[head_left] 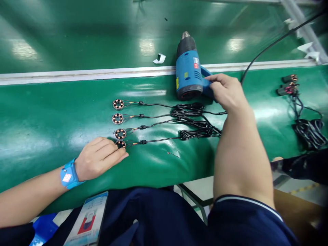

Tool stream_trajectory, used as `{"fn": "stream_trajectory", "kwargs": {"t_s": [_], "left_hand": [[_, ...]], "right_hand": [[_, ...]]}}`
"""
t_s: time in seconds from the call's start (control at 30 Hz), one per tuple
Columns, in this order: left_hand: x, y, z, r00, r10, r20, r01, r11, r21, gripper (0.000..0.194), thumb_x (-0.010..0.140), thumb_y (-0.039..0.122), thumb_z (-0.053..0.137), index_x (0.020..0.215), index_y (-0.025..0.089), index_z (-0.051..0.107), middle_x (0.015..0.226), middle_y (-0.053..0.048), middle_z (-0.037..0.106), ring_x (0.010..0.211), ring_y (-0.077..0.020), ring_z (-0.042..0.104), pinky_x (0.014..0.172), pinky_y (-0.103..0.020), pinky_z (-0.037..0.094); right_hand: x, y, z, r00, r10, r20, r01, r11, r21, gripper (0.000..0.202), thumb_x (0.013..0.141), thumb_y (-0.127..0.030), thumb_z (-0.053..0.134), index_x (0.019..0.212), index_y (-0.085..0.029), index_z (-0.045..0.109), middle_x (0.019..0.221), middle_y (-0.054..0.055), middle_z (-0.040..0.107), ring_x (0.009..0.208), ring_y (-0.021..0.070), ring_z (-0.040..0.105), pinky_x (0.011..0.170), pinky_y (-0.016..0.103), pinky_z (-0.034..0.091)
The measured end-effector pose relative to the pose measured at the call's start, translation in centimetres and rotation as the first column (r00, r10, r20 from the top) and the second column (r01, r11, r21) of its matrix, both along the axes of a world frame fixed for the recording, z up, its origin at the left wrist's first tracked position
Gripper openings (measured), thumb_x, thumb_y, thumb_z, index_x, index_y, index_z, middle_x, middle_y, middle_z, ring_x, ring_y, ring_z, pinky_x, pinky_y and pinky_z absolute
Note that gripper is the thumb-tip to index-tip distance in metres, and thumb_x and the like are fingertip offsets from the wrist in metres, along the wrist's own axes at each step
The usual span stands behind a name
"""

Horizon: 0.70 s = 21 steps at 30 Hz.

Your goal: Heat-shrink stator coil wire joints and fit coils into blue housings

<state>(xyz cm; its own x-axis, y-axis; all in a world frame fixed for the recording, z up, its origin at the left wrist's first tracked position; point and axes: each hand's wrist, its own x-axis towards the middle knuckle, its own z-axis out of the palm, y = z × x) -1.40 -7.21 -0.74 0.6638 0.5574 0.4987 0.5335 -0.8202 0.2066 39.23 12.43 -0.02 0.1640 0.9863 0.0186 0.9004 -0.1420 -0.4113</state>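
Observation:
My right hand (227, 89) is closed on the handle of a blue heat gun (188, 70). The gun's metal nozzle points away from me, toward the back. Four-like wording aside, several ring-shaped motor stators (118, 104) with copper windings lie in a column, each wired to a black cable (160, 139) that runs right into a tied coil. At the nearest stator (120, 144), my left hand (99, 158) has its fingers closed at the ring's edge, covering part of it. The thumb is hidden. A blue wrist strap (70, 174) circles my left wrist.
A white strip (87, 76) crosses the green mat behind the stators. Beyond it lies a curled white scrap (160, 58). More wound parts (287, 89) with bundled cables (310, 131) lie at the right, near another person's dark sleeve (304, 164). A black cord (279, 36) hangs at upper right.

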Motion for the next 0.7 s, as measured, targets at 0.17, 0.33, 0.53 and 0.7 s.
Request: {"fn": "stream_trajectory", "kwargs": {"t_s": [0.17, 0.33, 0.53, 0.7], "left_hand": [[0.8, 0.4, -0.4, 0.998, 0.058, -0.030, -0.058, 0.998, -0.007, 0.020, 0.086, 0.018, 0.078, 0.101, 0.013, 0.066, 0.074, -0.001, 0.068, 0.064, -0.0161, 0.059, 0.059, -0.033, 0.045], [1.2, 0.5, -0.1, 0.995, 0.086, -0.054, -0.086, 0.996, 0.006, 0.012, 0.088, 0.017, 0.076, 0.096, 0.016, 0.067, 0.068, 0.002, 0.066, 0.058, -0.0141, 0.057, 0.055, -0.033, 0.038], [1.3, 0.4, -0.1, 0.998, 0.055, -0.035, -0.055, 0.998, -0.003, 0.009, 0.086, 0.011, 0.075, 0.087, 0.015, 0.067, 0.063, 0.003, 0.064, 0.056, -0.0137, 0.055, 0.055, -0.033, 0.039], [1.3, 0.4, -0.3, 0.999, 0.034, -0.013, -0.035, 0.999, -0.010, 0.011, 0.085, 0.010, 0.078, 0.086, 0.014, 0.067, 0.067, 0.002, 0.066, 0.059, -0.0134, 0.058, 0.057, -0.032, 0.042]], "right_hand": [[0.1, -0.5, -0.3, 0.995, 0.035, -0.090, -0.031, 0.999, 0.042, 0.043, 0.081, 0.001, 0.071, 0.123, -0.007, 0.068, 0.112, 0.015, 0.070, 0.093, 0.0135, 0.062, 0.076, 0.025, 0.044], [0.1, 0.0, -0.8, 0.982, 0.034, 0.186, -0.040, 0.999, 0.030, 0.058, 0.062, -0.010, 0.092, 0.116, -0.005, 0.069, 0.115, 0.020, 0.067, 0.097, 0.0201, 0.061, 0.081, 0.031, 0.043], [0.5, 0.2, -1.3, 0.977, 0.145, 0.155, -0.149, 0.989, 0.015, 0.051, 0.076, -0.019, 0.088, 0.122, -0.007, 0.066, 0.116, 0.017, 0.065, 0.100, 0.0194, 0.060, 0.081, 0.031, 0.043], [0.9, -0.4, -1.3, 0.975, 0.210, 0.077, -0.213, 0.976, 0.036, 0.048, 0.082, -0.022, 0.085, 0.124, -0.014, 0.065, 0.114, 0.011, 0.066, 0.098, 0.0196, 0.059, 0.086, 0.032, 0.046]]}}
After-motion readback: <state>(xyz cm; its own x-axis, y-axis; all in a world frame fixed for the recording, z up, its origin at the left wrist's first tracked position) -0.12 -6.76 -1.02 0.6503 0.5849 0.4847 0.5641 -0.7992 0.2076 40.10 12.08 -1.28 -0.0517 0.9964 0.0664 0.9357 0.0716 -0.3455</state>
